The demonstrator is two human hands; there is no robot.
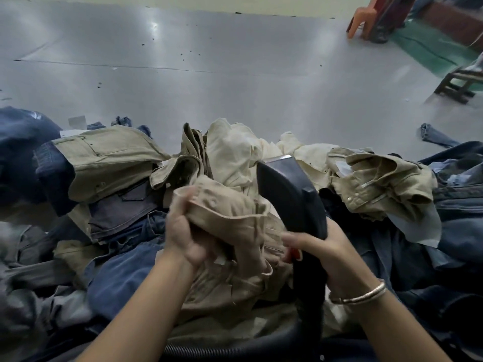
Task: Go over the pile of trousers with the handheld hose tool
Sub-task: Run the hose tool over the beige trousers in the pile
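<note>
Head view, looking down over a pile of trousers spread across a grey table.

Left hand at about 7 o'clock from centre, fingers curled tight round a bunched waistband of tan trousers, lifted slightly off the heap. Button visible on the gripped band, just above the knuckles.

Right hand at about 5 o'clock, fingers wrapped round the handle of a dark hose tool. Tool head tilted up and away toward 12 o'clock, metal edged mouth at its far end, close against cream trousers; contact there not clear. Touching the tan trousers along its left side. Ribbed black hose running along the bottom edge at 6 o'clock. Bangle on the right wrist.

Olive trousers at 9 o'clock, lying over dark blue jeans. Another olive pair at 3 o'clock, crumpled, beside more blue jeans at the right edge. Small scrap of denim alone on the table at 2 o'clock, apart from the heap.

Orange plastic chair at 1 o'clock in the far corner; wooden stool at 2 o'clock, on the floor past the table edge.
</note>
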